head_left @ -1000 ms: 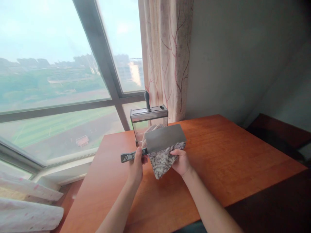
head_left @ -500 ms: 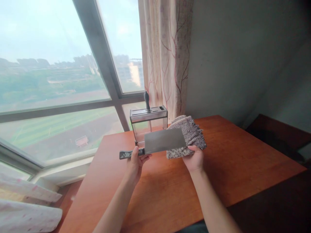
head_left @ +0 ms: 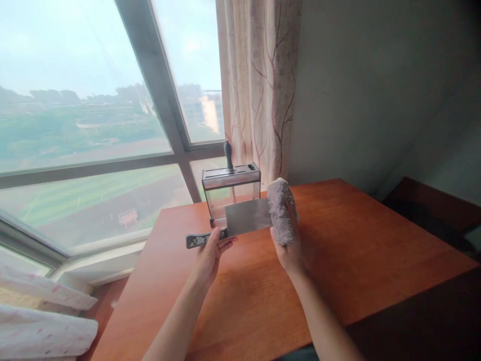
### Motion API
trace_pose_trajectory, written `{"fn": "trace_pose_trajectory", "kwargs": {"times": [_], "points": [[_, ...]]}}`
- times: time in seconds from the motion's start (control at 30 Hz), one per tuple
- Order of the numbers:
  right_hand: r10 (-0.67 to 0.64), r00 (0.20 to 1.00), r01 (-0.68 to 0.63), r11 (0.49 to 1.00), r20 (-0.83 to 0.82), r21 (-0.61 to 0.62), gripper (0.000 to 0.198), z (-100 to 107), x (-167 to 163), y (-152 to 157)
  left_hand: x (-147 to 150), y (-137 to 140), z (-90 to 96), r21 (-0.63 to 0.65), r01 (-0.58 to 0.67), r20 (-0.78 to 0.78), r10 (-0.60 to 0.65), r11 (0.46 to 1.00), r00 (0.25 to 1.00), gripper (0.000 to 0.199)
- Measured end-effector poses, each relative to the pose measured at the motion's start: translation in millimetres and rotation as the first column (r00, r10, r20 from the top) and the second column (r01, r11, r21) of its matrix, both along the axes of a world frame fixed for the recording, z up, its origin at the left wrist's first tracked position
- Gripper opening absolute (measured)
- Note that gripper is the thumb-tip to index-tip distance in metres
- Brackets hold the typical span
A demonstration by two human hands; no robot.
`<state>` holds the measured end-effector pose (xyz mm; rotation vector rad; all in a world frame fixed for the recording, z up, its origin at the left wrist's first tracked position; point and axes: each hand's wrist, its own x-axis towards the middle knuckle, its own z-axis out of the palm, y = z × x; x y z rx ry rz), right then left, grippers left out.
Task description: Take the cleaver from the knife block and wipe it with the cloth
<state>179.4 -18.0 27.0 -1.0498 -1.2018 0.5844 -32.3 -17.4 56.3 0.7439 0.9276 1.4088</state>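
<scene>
My left hand is closed round the black handle end of a cleaver, its broad grey blade pointing right above the table. A fluffy grey cloth is gripped in my right hand and folded over the blade's far end, hiding the tip. Most of my right fingers are behind the cloth. Just behind the blade stands a clear knife block with a metal-looking top, and a dark-handled tool stands upright in it.
The reddish-brown wooden table spreads under my hands. Large windows fill the left side, with a patterned curtain beside them. Another curtain hangs at the lower left. A dark wooden piece of furniture stands at the far right.
The cloth has gone from lying spread behind the blade's far end to being folded round it. My right hand has turned and shifted slightly left; my left hand keeps its hold.
</scene>
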Motion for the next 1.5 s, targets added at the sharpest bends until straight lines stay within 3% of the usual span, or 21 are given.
{"fn": "trace_pose_trajectory", "kwargs": {"times": [0.03, 0.1, 0.17, 0.27, 0.53, 0.73, 0.83, 1.03, 1.3, 1.5], "points": [[-0.071, 0.973, 0.057, 0.996, 0.220, 0.069, 0.064, 1.4, -1.9, 0.3, 0.8, -1.2, 1.0, -0.006, 0.018, -0.004, -0.018, 1.000, 1.000, 0.036], [-0.262, 0.791, 0.177, 0.963, 0.553, 0.203, 0.069, 5.5, -6.5, 0.2, 2.1, -3.4, 2.9, -0.010, 0.053, 0.003, -0.053, 0.999, 0.999, 0.035], [-0.338, 0.654, 0.236, 0.941, 0.677, 0.241, 0.071, 9.6, -12.3, -1.7, 2.7, -4.7, 3.7, -0.002, 0.087, 0.021, -0.087, 0.996, 0.996, 0.033], [-0.349, 0.579, 0.267, 0.935, 0.737, 0.232, 0.073, 12.9, -22.0, -6.2, 2.6, -4.7, 1.7, 0.011, 0.124, 0.040, -0.124, 0.992, 0.991, 0.032], [-0.265, 0.590, 0.180, 0.964, 0.763, 0.195, 0.074, 12.1, -47.3, -16.9, 7.3, -5.0, -6.5, 0.045, 0.174, 0.033, -0.175, 0.984, 0.984, 0.029], [-0.177, 0.610, -0.060, 0.962, 0.772, 0.268, 0.078, 14.1, -65.0, -26.8, 10.8, -9.0, -8.8, 0.015, 0.149, 0.023, -0.149, 0.989, 0.989, 0.036], [-0.175, 0.586, -0.102, 0.953, 0.791, 0.286, 0.079, 14.6, -64.3, -23.3, 8.1, -8.1, -8.3, 0.005, 0.155, 0.018, -0.155, 0.988, 0.988, 0.036], [-0.298, 0.556, 0.046, 0.943, 0.776, 0.329, 0.074, 16.9, -44.2, -7.9, 0.5, -3.6, -6.5, 0.098, 0.270, 0.031, -0.274, 0.958, 0.961, 0.034], [-0.491, 0.583, 0.360, 0.871, 0.648, 0.336, 0.072, 10.2, -17.2, 11.4, -6.2, -2.8, -6.7, 0.079, 0.242, -0.029, -0.241, 0.967, 0.970, 0.030], [-0.449, 0.592, 0.345, 0.892, 0.669, 0.292, 0.073, 7.6, -32.8, 0.6, -1.6, -3.5, -9.7, 0.098, 0.235, -0.085, -0.227, 0.967, 0.970, 0.030]]}}
